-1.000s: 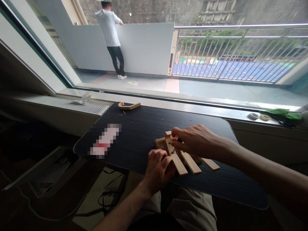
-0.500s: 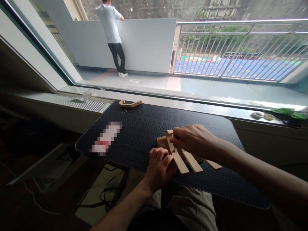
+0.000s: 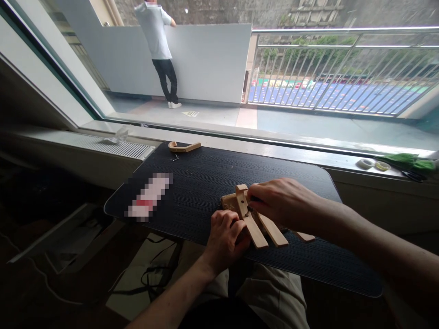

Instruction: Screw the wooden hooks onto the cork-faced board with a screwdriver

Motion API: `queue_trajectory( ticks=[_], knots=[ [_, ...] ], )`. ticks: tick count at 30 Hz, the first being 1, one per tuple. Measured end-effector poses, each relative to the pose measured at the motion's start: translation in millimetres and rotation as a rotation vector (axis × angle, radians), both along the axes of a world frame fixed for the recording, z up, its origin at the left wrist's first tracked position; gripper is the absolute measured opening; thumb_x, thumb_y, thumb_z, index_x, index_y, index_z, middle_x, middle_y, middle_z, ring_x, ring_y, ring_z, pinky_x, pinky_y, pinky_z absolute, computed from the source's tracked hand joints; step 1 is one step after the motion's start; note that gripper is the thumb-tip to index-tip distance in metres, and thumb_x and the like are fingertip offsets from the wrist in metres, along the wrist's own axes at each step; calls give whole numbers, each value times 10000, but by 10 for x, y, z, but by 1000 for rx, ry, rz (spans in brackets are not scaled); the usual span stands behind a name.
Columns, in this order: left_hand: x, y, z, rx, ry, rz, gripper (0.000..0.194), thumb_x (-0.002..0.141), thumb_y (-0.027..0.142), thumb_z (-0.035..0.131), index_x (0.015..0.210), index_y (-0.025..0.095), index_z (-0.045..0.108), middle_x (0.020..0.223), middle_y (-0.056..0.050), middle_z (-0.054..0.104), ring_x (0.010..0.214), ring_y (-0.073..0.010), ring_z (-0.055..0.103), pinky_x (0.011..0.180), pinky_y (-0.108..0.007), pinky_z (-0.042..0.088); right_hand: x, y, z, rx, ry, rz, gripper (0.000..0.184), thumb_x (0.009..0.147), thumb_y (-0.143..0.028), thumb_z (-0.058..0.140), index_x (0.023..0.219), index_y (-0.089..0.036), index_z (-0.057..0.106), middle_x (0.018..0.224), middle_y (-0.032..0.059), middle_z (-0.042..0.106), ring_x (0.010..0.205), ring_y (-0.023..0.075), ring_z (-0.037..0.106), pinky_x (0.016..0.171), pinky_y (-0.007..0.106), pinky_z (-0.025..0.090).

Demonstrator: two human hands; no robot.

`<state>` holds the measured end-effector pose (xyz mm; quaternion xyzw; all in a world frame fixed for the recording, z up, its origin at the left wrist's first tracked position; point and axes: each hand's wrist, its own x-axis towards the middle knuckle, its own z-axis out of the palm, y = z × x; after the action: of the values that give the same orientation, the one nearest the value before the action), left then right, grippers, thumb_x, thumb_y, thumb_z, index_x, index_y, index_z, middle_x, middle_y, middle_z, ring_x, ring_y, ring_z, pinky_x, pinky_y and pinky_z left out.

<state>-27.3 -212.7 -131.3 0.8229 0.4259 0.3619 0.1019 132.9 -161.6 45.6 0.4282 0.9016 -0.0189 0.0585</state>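
Observation:
A light wooden hook (image 3: 256, 233) lies across a rough-edged wooden board (image 3: 229, 201), its curled end pointing away from me. One dark hole and a dark screw (image 3: 247, 214) show in its face. My left hand (image 3: 226, 233) is closed at the near left edge of the board and hook, fingers curled, thumb tucked under. Over the hook, my right hand (image 3: 277, 196) is closed in a pinch, with a small dark tip below the fingers near the screw; what it holds is mostly hidden. A second wooden hook (image 3: 274, 230) and a third (image 3: 305, 236) stick out beneath my right arm.
On the dark table (image 3: 192, 192), a loose wooden hook (image 3: 184, 147) lies at the far left beside small screws (image 3: 176, 157). A blurred pink-white packet (image 3: 151, 196) is at left. Tape rolls (image 3: 365, 163) and a green cloth (image 3: 408, 161) rest on the sill. Outside the window stands a person (image 3: 161, 50).
My right hand has shifted slightly right, turning a little, so the hole in the hook now shows. My left hand keeps its place on the board. The view has moved slightly.

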Motion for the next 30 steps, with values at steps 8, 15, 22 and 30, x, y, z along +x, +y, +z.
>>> queue_trajectory(
  ticks=[8,15,22,30],
  knots=[
    [4,-2,-1,19,-16,12,181,833,335,576,937,185,578,961,-66,515,972,-230,455,926,-432,337,-14,41,-168,136,-114,-203,462,953,-470,317,722,-205,617,639,50,666,586,195,620,472,262,174],
    [4,-5,-8,9,-11,8,194,838,341,567,949,183,587,978,-75,523,1001,-239,451,936,-436,334,32,40,-45,-54,25,93,179,920,-261,429,880,-207,595,803,10,678,664,139,612,495,248,225],
    [-3,-1,-11,2,-3,8,195,836,355,571,940,191,577,963,-65,518,990,-232,450,943,-433,332,-30,47,-194,70,-49,-86,277,953,-323,373,824,-179,571,629,32,640,553,152,602,464,268,164],
    [-4,-6,-23,6,-7,1,218,836,359,573,964,182,567,980,-70,511,1005,-237,447,946,-438,325,-43,71,-143,125,-79,-125,353,954,-398,329,806,-194,577,635,36,650,559,180,613,469,266,138]
  ],
)
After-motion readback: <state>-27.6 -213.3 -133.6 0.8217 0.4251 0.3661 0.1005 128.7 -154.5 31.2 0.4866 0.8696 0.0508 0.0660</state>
